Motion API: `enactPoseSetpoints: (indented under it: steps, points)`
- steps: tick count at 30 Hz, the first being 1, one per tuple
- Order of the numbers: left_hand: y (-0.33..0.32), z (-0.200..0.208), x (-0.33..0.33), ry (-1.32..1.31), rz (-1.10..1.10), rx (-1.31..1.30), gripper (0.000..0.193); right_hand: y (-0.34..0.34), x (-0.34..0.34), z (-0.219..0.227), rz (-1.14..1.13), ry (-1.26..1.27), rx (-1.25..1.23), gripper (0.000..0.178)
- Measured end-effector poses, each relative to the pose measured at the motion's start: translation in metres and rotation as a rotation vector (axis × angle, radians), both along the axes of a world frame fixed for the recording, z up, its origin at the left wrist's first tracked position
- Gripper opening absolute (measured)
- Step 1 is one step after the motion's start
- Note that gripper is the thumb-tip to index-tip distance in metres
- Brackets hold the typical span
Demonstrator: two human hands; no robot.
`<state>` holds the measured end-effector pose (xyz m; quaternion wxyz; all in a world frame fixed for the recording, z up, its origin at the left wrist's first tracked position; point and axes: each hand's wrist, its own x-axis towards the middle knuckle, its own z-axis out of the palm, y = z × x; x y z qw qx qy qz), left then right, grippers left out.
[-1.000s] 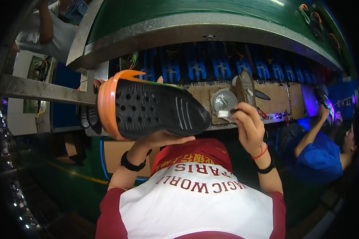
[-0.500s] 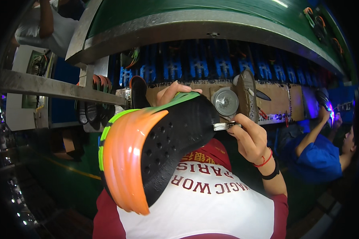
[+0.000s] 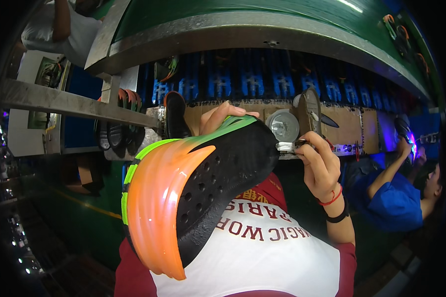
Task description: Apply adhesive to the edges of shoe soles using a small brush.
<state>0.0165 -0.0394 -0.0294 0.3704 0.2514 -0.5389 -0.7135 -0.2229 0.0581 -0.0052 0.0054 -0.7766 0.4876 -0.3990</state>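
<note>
A large clog-like shoe (image 3: 233, 163) fills the middle, with a black perforated footbed and a glossy orange-to-green upper. My left hand (image 3: 222, 117) is closed round its far side, the fingers partly hidden behind it. Right of the heel end, my right hand (image 3: 319, 166) pinches a small dark tool with a white, cloth-like tip (image 3: 285, 146). That tip lies at the heel edge; whether it touches I cannot tell. Just beyond it stands a round clear tub (image 3: 283, 125) with pale contents.
Behind the tub, another shoe (image 3: 308, 113) stands on a cardboard-covered bench (image 3: 349, 123). A dark shoe (image 3: 175, 115) is left of my left hand. A metal frame rail (image 3: 262, 30) crosses above blue racks (image 3: 252, 84). At right sits a person in blue (image 3: 394, 195).
The shoe's heel end has shifted a little right and its toe slightly down. My right hand, still pinching the white-tipped tool, has moved slightly right and up.
</note>
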Motion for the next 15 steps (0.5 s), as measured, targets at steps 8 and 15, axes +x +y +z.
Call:
enactPoseSetpoints:
  steps: [8, 15]
  points:
    - [-0.0015, -0.0037, 0.0009, 0.011, -0.031, -0.093, 0.04, -0.0016, 0.002, 0.0041, -0.021, -0.044, 0.008, 0.022]
    - [-0.0056, -0.0074, 0.0009, 0.026, -0.07, -0.173, 0.038, -0.0012, 0.0039, 0.0106, -0.011, -0.055, 0.089, 0.021]
